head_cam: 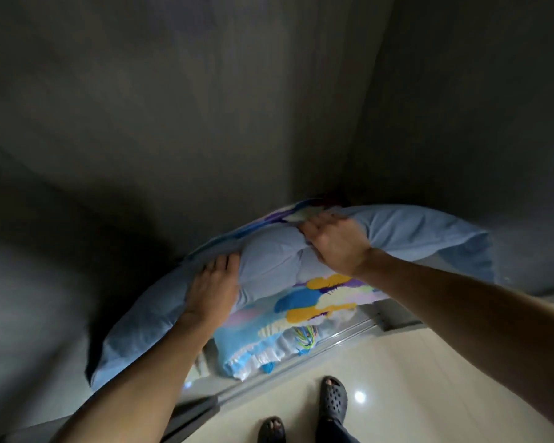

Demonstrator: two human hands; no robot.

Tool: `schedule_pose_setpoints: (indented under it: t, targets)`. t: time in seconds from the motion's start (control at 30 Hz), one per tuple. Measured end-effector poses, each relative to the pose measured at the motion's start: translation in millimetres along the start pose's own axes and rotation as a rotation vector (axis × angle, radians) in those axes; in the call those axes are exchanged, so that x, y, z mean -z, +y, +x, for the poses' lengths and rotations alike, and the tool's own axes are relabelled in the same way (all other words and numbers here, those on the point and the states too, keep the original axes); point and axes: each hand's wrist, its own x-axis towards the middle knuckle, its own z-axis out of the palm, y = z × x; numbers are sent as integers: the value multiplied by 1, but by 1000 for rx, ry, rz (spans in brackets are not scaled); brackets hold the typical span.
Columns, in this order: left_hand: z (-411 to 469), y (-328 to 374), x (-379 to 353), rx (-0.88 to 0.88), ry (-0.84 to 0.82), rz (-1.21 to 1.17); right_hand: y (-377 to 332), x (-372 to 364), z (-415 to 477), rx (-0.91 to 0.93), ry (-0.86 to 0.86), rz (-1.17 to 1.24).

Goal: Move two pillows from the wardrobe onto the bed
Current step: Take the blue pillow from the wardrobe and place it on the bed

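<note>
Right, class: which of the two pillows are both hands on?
The plain light-blue pillow on top: left hand presses it, right hand grips it. The multicoloured patterned pillow lies underneath.

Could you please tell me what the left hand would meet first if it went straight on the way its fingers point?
The left hand rests on the light blue pillow; pushing straight on, it would most likely press into that pillow's bulge first, though depth here is unclear.
</note>
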Motion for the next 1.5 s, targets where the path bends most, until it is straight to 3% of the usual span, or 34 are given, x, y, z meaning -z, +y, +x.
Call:
schedule_pose_setpoints:
  t: [0.3,0.53,0.83,1.1,1.33,1.5]
  targets:
    - [-77,26,60,-475,166,107,-54,61,-134,-212,10,-81]
    - [-105,110,102,-702,115,99,-48,100,-252,-421,-5,-63]
    - [-128,314,125,-985,150,111,10,160,-455,-721,-61,-107]
    - [-153,525,144,-1179,180,70,76,221,-634,-941,28,-264]
    - [-141,644,162,-1263,115,50,139,251,-710,-1081,42,-340]
    - [-70,740,150,-1314,4,-23,224,246,-741,-1142,41,-420]
